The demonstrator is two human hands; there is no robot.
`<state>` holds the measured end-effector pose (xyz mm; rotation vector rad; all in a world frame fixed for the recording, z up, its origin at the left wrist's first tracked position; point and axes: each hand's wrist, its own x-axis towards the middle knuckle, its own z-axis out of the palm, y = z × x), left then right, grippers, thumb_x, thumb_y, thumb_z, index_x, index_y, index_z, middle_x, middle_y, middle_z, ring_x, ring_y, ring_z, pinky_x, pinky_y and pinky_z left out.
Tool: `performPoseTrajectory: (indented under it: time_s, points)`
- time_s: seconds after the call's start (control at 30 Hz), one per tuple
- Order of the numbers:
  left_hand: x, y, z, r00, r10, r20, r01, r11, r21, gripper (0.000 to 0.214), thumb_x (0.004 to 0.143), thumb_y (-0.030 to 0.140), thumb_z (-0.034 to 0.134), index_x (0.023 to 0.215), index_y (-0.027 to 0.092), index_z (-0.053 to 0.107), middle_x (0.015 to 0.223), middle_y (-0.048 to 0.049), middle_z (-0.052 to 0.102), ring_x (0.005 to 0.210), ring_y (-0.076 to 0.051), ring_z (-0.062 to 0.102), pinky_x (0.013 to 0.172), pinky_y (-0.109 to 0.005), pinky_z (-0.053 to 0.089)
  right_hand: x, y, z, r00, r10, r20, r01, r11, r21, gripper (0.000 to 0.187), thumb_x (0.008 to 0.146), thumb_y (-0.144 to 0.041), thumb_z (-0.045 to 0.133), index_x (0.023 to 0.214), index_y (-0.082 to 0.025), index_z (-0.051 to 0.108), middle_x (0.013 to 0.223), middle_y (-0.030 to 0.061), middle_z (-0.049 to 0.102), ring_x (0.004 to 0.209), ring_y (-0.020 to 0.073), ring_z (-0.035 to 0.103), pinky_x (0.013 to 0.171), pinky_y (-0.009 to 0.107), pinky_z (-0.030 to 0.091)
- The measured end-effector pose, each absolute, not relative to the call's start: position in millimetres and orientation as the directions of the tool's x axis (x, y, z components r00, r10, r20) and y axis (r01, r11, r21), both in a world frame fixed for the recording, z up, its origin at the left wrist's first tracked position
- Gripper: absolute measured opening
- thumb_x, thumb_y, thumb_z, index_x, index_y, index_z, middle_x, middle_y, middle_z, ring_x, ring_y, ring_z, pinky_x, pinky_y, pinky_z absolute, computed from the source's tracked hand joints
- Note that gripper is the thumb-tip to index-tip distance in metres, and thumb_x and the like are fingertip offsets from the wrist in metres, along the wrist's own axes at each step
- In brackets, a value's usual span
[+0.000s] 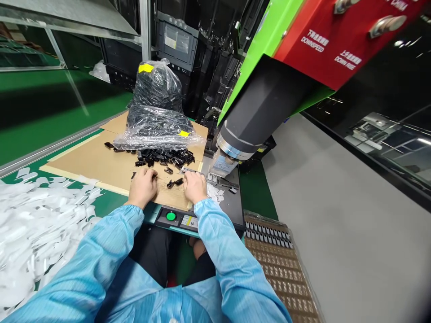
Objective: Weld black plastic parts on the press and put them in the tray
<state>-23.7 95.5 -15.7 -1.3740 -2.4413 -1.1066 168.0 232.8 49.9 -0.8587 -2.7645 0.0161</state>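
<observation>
My left hand point(143, 186) rests at the front of the cardboard sheet point(111, 163), its fingers curled together; whatever is in them is too small to make out. To its right, my right hand point(195, 185) is also closed, beside the machine's base, and its fingertips meet a thin silvery piece point(188, 170) that I cannot identify. Between the hands lie a few small black plastic parts point(170, 184). Beyond them spreads a heap of similar black parts point(164, 157), spilling from under a clear plastic bag point(158, 125).
Overhead at right leans a green and red press point(256, 103) above its fixture point(212, 178), with white scraps point(215, 193) beside it. A green button point(171, 216) sits on the front panel. White pieces point(43, 233) pile at left; a tray of parts point(283, 269) lies low right.
</observation>
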Motion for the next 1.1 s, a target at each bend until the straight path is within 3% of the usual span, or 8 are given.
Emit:
performPoseTrajectory:
  time_s: [0.13, 0.3, 0.47, 0.67, 0.8, 0.87, 0.97, 1.1]
  points:
    - [-22.8, 89.2, -12.6, -0.536, 0.732, 0.42, 0.821, 0.339, 0.459, 0.022, 0.093, 0.022, 0.054, 0.097, 0.023, 0.076, 0.11, -0.0163, 0.066, 0.112, -0.038, 0.059, 0.095, -0.055, 0.05, 174.7, 229.6, 52.7, -0.793, 0.57, 0.215, 0.565, 0.82, -0.093, 0.022, 0.1, -0.016, 0.054, 0.117, -0.023, 0.067, 0.118, 0.0101, 0.071, 0.113, 0.0285, 0.053, 0.097, 0.042, 0.038]
    - [2.5, 81.6, 1.0, -0.505, 0.724, 0.471, 0.853, 0.335, 0.399, 0.028, 0.102, 0.036, 0.052, 0.116, 0.024, 0.074, 0.122, -0.0151, 0.069, 0.12, -0.039, 0.056, 0.1, -0.057, 0.043, 174.0, 220.5, 53.1, -0.837, 0.514, 0.187, 0.489, 0.857, -0.165, 0.023, 0.099, -0.019, 0.059, 0.121, -0.022, 0.066, 0.124, 0.0087, 0.07, 0.119, 0.0278, 0.051, 0.102, 0.042, 0.039]
    - [19.7, 85.4, 2.4, -0.361, 0.834, 0.416, 0.907, 0.211, 0.364, 0.039, 0.102, 0.054, 0.057, 0.124, 0.027, 0.072, 0.116, -0.0132, 0.07, 0.112, -0.036, 0.06, 0.097, -0.052, 0.044, 166.6, 216.9, 47.7, -0.869, 0.475, 0.142, 0.447, 0.875, -0.187, 0.022, 0.102, -0.027, 0.062, 0.123, -0.023, 0.066, 0.124, 0.0076, 0.073, 0.119, 0.0275, 0.052, 0.104, 0.042, 0.04]
    - [20.5, 90.2, -4.6, -0.355, 0.852, 0.384, 0.912, 0.224, 0.345, 0.029, 0.105, 0.046, 0.052, 0.113, 0.025, 0.071, 0.114, -0.0138, 0.071, 0.112, -0.035, 0.063, 0.095, -0.05, 0.044, 166.0, 232.5, 42.2, -0.888, 0.445, 0.116, 0.423, 0.889, -0.176, 0.025, 0.106, -0.017, 0.053, 0.107, -0.029, 0.075, 0.122, 0.0027, 0.072, 0.118, 0.0259, 0.051, 0.102, 0.04, 0.039]
    - [24.6, 90.0, -4.5, -0.351, 0.855, 0.382, 0.905, 0.205, 0.372, 0.026, 0.105, 0.042, 0.052, 0.117, 0.025, 0.069, 0.121, -0.0137, 0.071, 0.116, -0.035, 0.064, 0.098, -0.052, 0.043, 171.0, 227.4, 45.9, -0.827, 0.53, 0.189, 0.505, 0.847, -0.166, 0.025, 0.108, -0.02, 0.05, 0.119, -0.027, 0.071, 0.127, 0.0066, 0.068, 0.121, 0.0263, 0.05, 0.103, 0.04, 0.039]
    - [28.1, 90.9, -4.8, -0.338, 0.863, 0.375, 0.9, 0.181, 0.396, 0.026, 0.105, 0.039, 0.051, 0.12, 0.025, 0.068, 0.124, -0.0137, 0.071, 0.118, -0.034, 0.065, 0.099, -0.051, 0.044, 172.1, 218.8, 47.8, -0.785, 0.586, 0.202, 0.569, 0.811, -0.14, 0.021, 0.109, -0.031, 0.054, 0.122, -0.024, 0.069, 0.125, 0.0104, 0.066, 0.121, 0.0288, 0.05, 0.105, 0.043, 0.04]
    - [31.5, 91.6, -5.1, -0.334, 0.866, 0.373, 0.897, 0.17, 0.409, 0.027, 0.106, 0.039, 0.051, 0.121, 0.025, 0.067, 0.126, -0.0142, 0.071, 0.119, -0.035, 0.065, 0.099, -0.051, 0.044, 171.3, 206.8, 48.4, -0.757, 0.632, 0.169, 0.626, 0.774, -0.091, 0.032, 0.105, -0.047, 0.064, 0.123, -0.021, 0.068, 0.125, 0.0143, 0.064, 0.12, 0.0327, 0.052, 0.103, 0.047, 0.041]
    - [31.8, 90.9, -3.8, -0.345, 0.857, 0.383, 0.904, 0.194, 0.381, 0.031, 0.106, 0.048, 0.052, 0.119, 0.025, 0.069, 0.124, -0.0143, 0.072, 0.119, -0.036, 0.064, 0.096, -0.052, 0.045, 168.1, 203.2, 44.7, -0.755, 0.642, 0.136, 0.64, 0.766, -0.062, 0.028, 0.106, -0.042, 0.063, 0.122, -0.021, 0.069, 0.122, 0.0146, 0.067, 0.118, 0.0329, 0.054, 0.1, 0.047, 0.042]
